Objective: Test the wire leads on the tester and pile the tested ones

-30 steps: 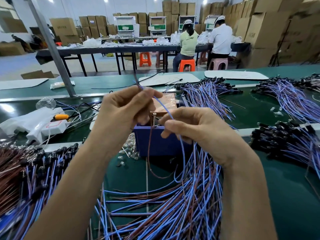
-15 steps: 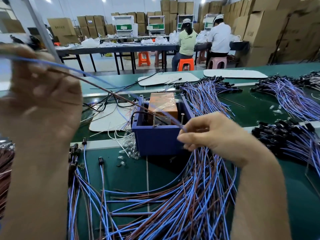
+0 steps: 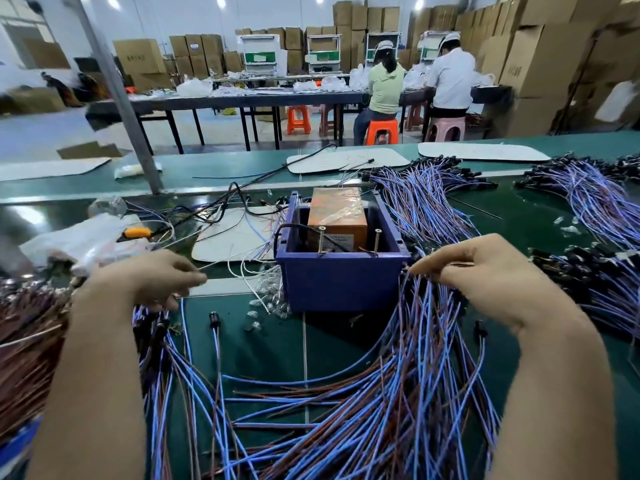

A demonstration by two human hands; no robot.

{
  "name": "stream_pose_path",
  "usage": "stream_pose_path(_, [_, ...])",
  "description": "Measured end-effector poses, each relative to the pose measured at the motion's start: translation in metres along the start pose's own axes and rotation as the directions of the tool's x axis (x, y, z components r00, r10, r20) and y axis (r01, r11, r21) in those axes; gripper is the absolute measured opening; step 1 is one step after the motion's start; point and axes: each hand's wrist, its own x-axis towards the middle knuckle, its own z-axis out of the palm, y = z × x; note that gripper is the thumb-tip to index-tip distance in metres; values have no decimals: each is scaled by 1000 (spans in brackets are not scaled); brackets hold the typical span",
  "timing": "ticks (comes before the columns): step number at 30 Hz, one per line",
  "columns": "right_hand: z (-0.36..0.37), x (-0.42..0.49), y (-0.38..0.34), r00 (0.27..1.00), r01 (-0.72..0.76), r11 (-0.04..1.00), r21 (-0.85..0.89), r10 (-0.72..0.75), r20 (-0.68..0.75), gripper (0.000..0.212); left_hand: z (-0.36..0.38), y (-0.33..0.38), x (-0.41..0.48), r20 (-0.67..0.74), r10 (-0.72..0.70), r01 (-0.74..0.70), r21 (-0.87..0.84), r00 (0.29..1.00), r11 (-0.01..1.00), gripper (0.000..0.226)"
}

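A large pile [image 3: 27,358] is judged done left of the tester [image 3: 341,282], the left hand [image 3: 149,282]'s grip unclear; right of it, remaining leads [image 3: 398,393] are pinched by the right hand [image 3: 485,271].

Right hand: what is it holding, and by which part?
The right hand pinches thin blue and brown wire leads by their upper ends, beside the blue plastic box.

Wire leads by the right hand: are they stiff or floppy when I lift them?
Probably floppy: the leads droop in loose curves from the right hand. Likely light: a fingertip pinch holds several. They may snag, lying crossed.
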Motion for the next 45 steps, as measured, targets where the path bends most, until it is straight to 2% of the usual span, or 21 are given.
stream_pose_path(4, [-2, 4, 2, 993, 11, 998, 54, -5, -117, 41, 24, -10, 15, 143, -149, 154, -24, 978, 988, 17])
stream_pose_path(6, [2, 6, 2, 998, 1, 1000, 17, 0, -65, 38, 36, -3, 19, 198, -179, 186, -17, 964, 982, 17])
stream_pose_path(8, [7, 7, 2, 1000, 0, 1000, -14, 0, -12, 36, 49, 2, 20, 182, -188, 185, 30, 965, 982, 21])
stream_pose_path(11, [6, 8, 3, 996, -13, 1000, 17, 14, -84, 34, 54, 14, 17, 126, -88, 75, 102, 988, 992, 13])
stream_pose_path(12, [5, 8, 2, 993, -16, 999, 29, 20, -119, 33, 50, 19, 15, 90, -27, 22, 57, 996, 998, 8])
stream_pose_path(14, [4, 7, 1, 990, -11, 997, 77, 22, -141, 32, 36, 28, 7, -12, 58, -59, -220, 998, 974, 4])
stream_pose_path(16, [5, 4, -5, 997, 8, 979, 206, 8, -78, 30, 22, 39, -9, -132, 158, -205, -536, 979, 819, 8])
stream_pose_path(19, [10, -3, -19, 991, -2, 847, 531, -68, 113, 25, 7, 57, -36, -265, 299, -383, -796, 917, 469, 5])
stream_pose_path(22, [20, -7, -36, 910, -162, 693, 703, -171, 379, 52, 2, 75, -57, -348, 424, -440, -887, 836, 140, 18])
stream_pose_path(24, [31, -8, -46, 829, -240, 682, 690, -225, 512, 62, 5, 87, -68, -381, 565, -463, -886, 732, 4, 10])
stream_pose_path(25, [36, -7, -50, 801, -269, 680, 682, -236, 551, 64, 8, 93, -73, -373, 644, -457, -889, 667, -42, 3])
stream_pose_path(26, [41, -7, -54, 790, -292, 673, 680, -232, 568, 65, 11, 98, -78, -352, 709, -446, -893, 612, -58, 7])
stream_pose_path(28, [45, -5, -58, 817, -289, 652, 702, -215, 536, 62, 19, 108, -86, -279, 811, -439, -898, 515, -30, 16])
stream_pose_path(30, [45, -4, -58, 884, -227, 589, 775, -209, 418, 51, 25, 114, -94, -132, 897, -432, -899, 422, 71, 25])
stream_pose_path(32, [41, -3, -56, 940, -167, 489, 856, -184, 288, 43, 27, 114, -101, 146, 933, -397, -875, 330, 278, 32])
stream_pose_path(34, [36, -2, -53, 976, -110, 417, 902, -127, 178, 35, 27, 111, -103, 420, 863, -426, -751, 281, 505, 32])
stream_pose_path(35, [33, -1, -52, 987, -87, 397, 914, -93, 134, 31, 29, 110, -102, 501, 805, -460, -661, 316, 592, 29])
stream_pose_path(36, [32, -1, -51, 994, -68, 381, 922, -56, 97, 29, 32, 110, -99, 533, 747, -481, -573, 396, 664, 25])
stream_pose_path(39, [31, 0, -49, 999, -6, 341, 940, 36, -7, 26, 42, 109, -85, 507, 563, -450, -338, 652, 826, 29])
stream_pose_path(42, [33, 2, -48, 985, 101, 320, 942, 103, -140, 24, 51, 105, -72, 491, 379, -386, -92, 784, 918, 34])
stream_pose_path(45, [36, 5, -48, 952, 179, 374, 910, 169, -257, 24, 57, 100, -60, 450, 217, -274, 64, 866, 960, 32])
